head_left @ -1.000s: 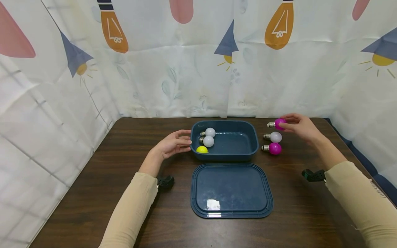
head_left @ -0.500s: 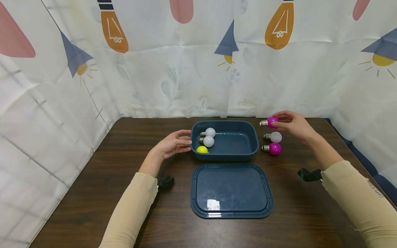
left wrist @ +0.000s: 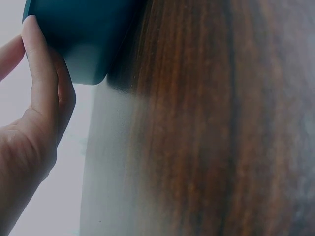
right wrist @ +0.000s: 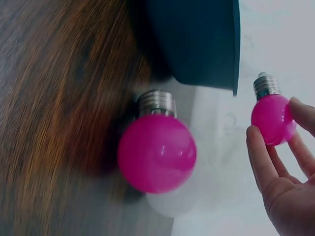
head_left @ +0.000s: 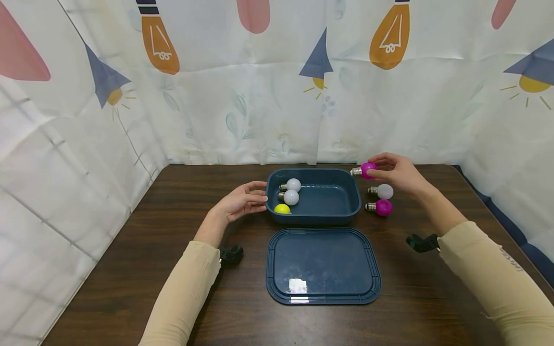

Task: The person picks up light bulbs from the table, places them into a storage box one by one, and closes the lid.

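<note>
My right hand (head_left: 398, 172) pinches a magenta light bulb (right wrist: 273, 118) by its round globe, the metal screw base pointing left toward the box. In the head view the base overlaps the right rim of the dark blue box (head_left: 320, 219). Fingers of my left hand (head_left: 241, 201) touch the box's left wall and are mostly straight, as the left wrist view also shows. Inside the box, at its left end, lie two white bulbs (head_left: 291, 197) and a yellow bulb (head_left: 282, 208). Right of the box, a white bulb (head_left: 384, 191) and another magenta bulb (head_left: 384, 207) lie on the table.
A dark blue lid (head_left: 323, 266) lies flat on the brown wooden table (head_left: 138, 269), just in front of the box. Behind the table's far edge hangs a white curtain (head_left: 268, 115) printed with lamps and bulbs.
My right hand has carried the magenta bulb leftward from beyond the white bulb to the box's right rim. My left hand and the box have stayed in place.
</note>
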Tool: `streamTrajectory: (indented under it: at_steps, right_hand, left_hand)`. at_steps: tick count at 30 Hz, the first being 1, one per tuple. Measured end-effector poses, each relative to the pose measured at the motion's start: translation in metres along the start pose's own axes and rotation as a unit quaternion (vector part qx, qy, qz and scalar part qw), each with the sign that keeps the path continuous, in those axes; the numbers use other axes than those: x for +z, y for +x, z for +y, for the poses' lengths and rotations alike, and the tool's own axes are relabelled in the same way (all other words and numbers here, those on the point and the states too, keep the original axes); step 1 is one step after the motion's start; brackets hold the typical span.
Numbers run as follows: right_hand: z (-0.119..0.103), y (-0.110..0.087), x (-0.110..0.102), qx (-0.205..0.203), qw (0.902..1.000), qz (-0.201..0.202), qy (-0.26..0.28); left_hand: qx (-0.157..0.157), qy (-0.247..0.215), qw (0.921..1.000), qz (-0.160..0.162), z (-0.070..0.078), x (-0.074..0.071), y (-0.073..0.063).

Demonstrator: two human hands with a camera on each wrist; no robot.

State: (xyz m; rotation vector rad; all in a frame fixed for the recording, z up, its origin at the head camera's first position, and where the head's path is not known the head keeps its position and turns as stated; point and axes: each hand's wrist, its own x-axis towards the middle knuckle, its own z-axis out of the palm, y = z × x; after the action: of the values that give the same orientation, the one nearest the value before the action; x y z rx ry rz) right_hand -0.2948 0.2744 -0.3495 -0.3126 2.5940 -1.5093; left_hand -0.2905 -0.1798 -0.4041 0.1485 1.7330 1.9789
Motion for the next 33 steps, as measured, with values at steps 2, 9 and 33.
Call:
streamTrajectory:
  at_steps: [2,9,33]
  right_hand:
    - [-0.003,0.001,0.003,-0.005,1.0,-0.002,-0.008]
    - [-0.011,0.006,0.014,-0.029,0.9995,-0.015,-0.002]
    - [-0.02,0.022,0.049,-0.057,0.9929,-0.083,0.064]
  left_hand:
    - [-0.002,-0.002,1.0,0.001,0.0,0.001,0.0]
    - [-0.001,0.001,1.0,0.002,0.0,0.0,0.0]
    - [-0.002,0.001,1.0,0.0,0.0,0.0,-0.001]
